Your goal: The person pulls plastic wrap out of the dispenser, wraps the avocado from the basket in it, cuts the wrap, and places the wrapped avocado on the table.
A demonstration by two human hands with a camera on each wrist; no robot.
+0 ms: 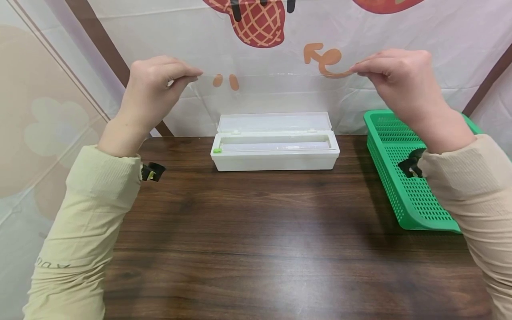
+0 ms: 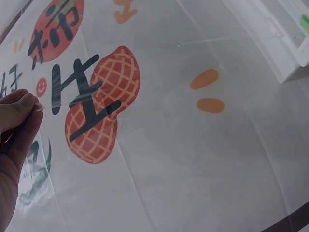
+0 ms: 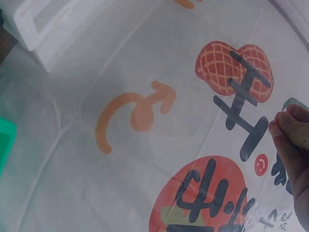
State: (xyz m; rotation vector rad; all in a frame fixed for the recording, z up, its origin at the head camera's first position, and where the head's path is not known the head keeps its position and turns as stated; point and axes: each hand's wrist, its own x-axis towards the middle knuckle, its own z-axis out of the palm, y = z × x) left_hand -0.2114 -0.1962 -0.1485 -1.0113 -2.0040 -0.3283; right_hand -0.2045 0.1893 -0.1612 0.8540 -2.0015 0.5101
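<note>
The left hand [image 1: 154, 84] and right hand [image 1: 400, 82] pinch clear film [image 1: 276, 86], its upper edge parallel to the white box [image 1: 276, 162] centred between them.

Seen from the head, forward and down over the table [image 1: 256, 213]; closer from each wrist, facing the sheet [image 2: 164, 193], sharing its peanut print [image 2: 107, 94]

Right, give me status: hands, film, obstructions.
Left hand, right hand raised, pinching clear film between them. White box open. Green basket right of it; nothing seen blocking hands.
</note>
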